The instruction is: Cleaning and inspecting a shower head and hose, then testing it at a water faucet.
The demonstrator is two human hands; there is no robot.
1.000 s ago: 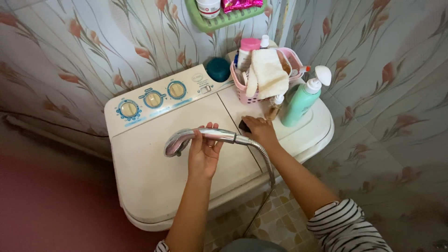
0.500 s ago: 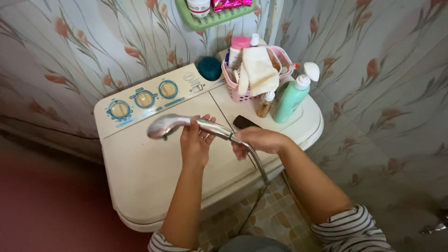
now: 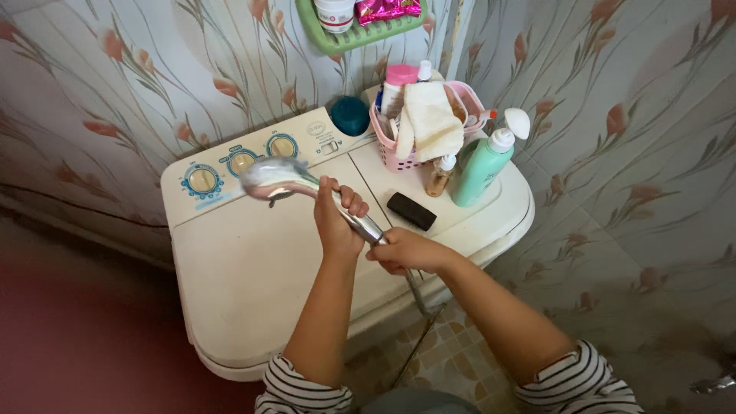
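My left hand grips the handle of a chrome shower head, which is raised over a cream twin-tub washing machine. My right hand is closed around the lower end of the handle where the metal hose joins it. The hose drops down past the machine's front edge. A small black rectangular object lies on the right lid, apart from both hands.
A pink basket with bottles and a white cloth stands at the back right, beside a green pump bottle and a small brown bottle. A teal cap sits behind the dials. A green shelf hangs above.
The shower head has been lifted and tilted up toward the dials. My right hand left the black object and took hold of the hose end of the handle.
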